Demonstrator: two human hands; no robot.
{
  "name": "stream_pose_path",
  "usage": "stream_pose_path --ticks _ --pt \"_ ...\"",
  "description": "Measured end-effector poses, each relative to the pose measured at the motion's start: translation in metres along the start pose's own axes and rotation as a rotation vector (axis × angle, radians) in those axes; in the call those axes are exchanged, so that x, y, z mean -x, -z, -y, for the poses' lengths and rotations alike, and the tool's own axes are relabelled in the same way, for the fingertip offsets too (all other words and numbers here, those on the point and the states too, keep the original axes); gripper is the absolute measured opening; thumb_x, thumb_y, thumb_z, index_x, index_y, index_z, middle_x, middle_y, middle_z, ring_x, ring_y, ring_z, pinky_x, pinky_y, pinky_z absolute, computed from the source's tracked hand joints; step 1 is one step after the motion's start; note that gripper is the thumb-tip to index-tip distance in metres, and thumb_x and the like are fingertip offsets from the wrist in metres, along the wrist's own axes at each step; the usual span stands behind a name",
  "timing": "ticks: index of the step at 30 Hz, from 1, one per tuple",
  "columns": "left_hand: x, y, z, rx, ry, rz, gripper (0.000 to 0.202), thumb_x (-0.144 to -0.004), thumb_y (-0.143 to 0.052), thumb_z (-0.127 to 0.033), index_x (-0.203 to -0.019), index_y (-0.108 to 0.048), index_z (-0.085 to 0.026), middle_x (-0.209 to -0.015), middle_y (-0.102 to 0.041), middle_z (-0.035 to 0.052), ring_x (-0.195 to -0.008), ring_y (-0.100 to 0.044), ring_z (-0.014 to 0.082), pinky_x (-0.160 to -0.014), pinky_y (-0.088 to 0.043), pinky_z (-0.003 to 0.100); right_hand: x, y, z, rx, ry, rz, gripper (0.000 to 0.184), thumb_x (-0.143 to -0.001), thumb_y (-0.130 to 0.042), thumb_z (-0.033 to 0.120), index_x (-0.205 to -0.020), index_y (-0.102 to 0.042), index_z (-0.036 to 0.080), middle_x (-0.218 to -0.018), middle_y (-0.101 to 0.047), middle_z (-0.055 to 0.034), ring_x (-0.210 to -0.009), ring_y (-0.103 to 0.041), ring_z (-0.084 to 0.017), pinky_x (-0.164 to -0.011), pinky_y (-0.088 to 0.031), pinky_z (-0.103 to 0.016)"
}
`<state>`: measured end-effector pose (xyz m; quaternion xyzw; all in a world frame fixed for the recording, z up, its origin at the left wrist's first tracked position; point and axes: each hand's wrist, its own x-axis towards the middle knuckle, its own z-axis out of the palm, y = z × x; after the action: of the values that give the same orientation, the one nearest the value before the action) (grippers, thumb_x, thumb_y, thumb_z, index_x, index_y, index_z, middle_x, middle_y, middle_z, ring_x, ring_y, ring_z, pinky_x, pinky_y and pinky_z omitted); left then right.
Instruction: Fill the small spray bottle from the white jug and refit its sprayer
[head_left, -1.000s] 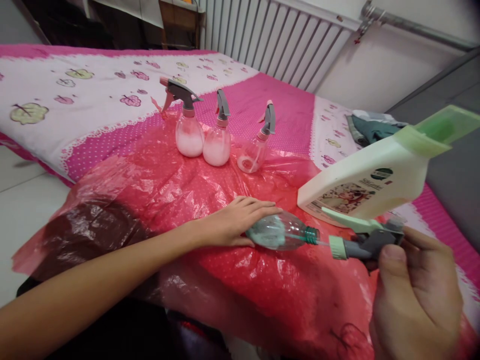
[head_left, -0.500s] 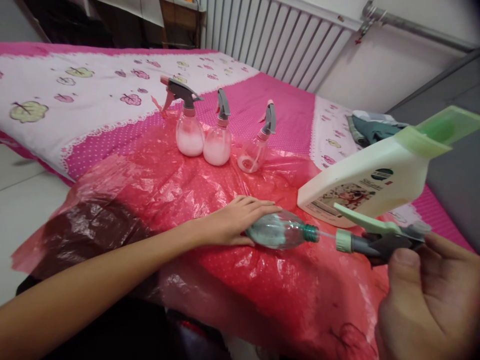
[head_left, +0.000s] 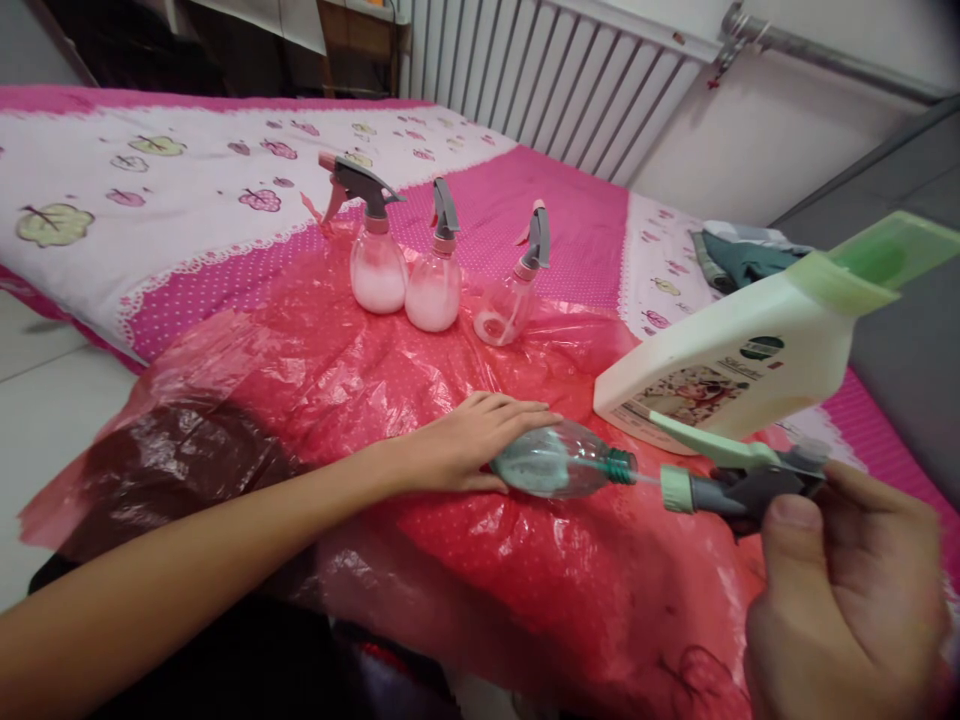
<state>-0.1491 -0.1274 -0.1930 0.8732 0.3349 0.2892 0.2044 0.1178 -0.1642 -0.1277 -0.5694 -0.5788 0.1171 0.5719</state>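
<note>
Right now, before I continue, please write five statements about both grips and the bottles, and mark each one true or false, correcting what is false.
1. The left grip holds a clear green-necked bottle on its side. True.
2. The right grip holds the white bottle. False: the right grip holds a gray-and-green trigger sprayer head.
3. The sprayer head is screwed onto the green neck. False: its collar is apart from the neck; only its tube reaches inside.
4. Three spray bottles stand on red plastic sheeting. True.
5. All three show whitish contents. False: the rightmost spray bottle shows none.
</note>
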Motion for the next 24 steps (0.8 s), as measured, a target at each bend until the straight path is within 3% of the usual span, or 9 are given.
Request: stream_pose_path --ticks 6,13,24 --pt "0.0005 -0.0014 0.0023 -0.018 -0.017 -0.007 0.077 -0.095 -0.071 -0.037 -0.159 -0.030 -0.023 -0.155 -0.051 0.0192 -0.138 -0.050 0.0345 -0.113 -0.037 0.052 0.0025 -0.0023 0.0039 0.001 0.009 -0.009 0.039 -0.090 -0.068 0.048 -0.125 -0.068 0.030 -0.118 -0.070 -0.0066 -0.108 -0.067 -0.027 -0.096 -0.052 -0.051" --pt "0.0002 -0.0011 0.0023 -0.019 -0.014 -0.005 0.076 -0.095 -0.071 -0.037 -0.157 -0.032 -0.020 -0.155 -0.051 0.0207 -0.137 -0.050 0.0348 -0.113 -0.037 0.051 0.0014 -0.0001 0.0042 -0.002 -0.006 0.014 0.039 -0.089 -0.068 0.049 -0.125 -0.067 0.034 -0.119 -0.068 -0.0061 -0.104 -0.068 -0.028 -0.089 -0.056 -0.052" --pt "0.0001 -0.0024 0.0032 0.004 -0.017 -0.016 0.079 -0.094 -0.071 -0.036 -0.161 -0.029 -0.025 -0.155 -0.051 0.0194 -0.137 -0.050 0.0353 -0.112 -0.037 0.053 0.0013 -0.0004 0.0022 -0.018 -0.014 0.020 0.038 -0.089 -0.070 0.048 -0.125 -0.068 0.035 -0.117 -0.070 -0.0042 -0.105 -0.067 -0.026 -0.092 -0.053 -0.050"
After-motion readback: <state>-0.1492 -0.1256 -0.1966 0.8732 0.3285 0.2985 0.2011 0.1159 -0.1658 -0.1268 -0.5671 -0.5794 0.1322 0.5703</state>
